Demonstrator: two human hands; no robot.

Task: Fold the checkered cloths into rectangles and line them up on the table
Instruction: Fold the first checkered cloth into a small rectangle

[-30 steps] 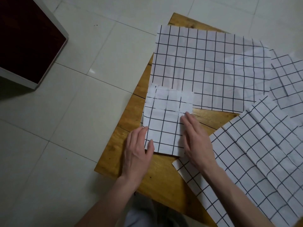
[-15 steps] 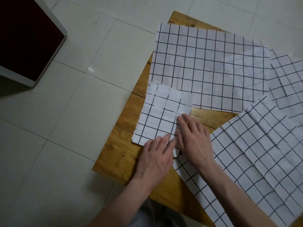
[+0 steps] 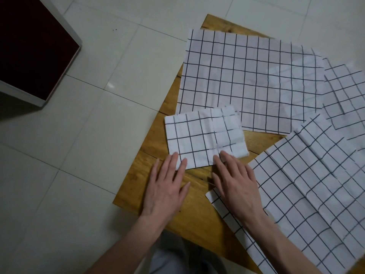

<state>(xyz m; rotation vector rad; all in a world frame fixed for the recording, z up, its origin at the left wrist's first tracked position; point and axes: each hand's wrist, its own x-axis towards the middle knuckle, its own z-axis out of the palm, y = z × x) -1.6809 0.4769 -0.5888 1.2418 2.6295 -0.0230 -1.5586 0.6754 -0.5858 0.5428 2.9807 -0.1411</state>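
Neither hand grips anything: the left hand (image 3: 165,187) and the right hand (image 3: 236,186) both lie flat with fingers spread, their fingertips pressing the near edge of the folded cloth (image 3: 205,138), the left at its 7 o'clock corner and the right toward 5 o'clock.

That cloth sits as a small rectangle on the wooden table (image 3: 150,161), close to the table's 9 o'clock edge, with its far-left corner hanging slightly past the wood. It appears to be the only piece folded so far. Three more look unfolded: a large flat cloth (image 3: 246,80) at 12 o'clock, whose near edge the folded one overlaps; a creased cloth (image 3: 308,186) from 3 to 5 o'clock, under the right wrist; and a third cloth (image 3: 347,95) at 2 o'clock, cut off by the frame. So the task seems to be at an early stage.

Bare wood shows mainly around 6 to 7 o'clock beneath the hands, and in a narrow strip between the cloths. Room for a row is tight, and the tiled floor (image 3: 79,155) drops away just left.
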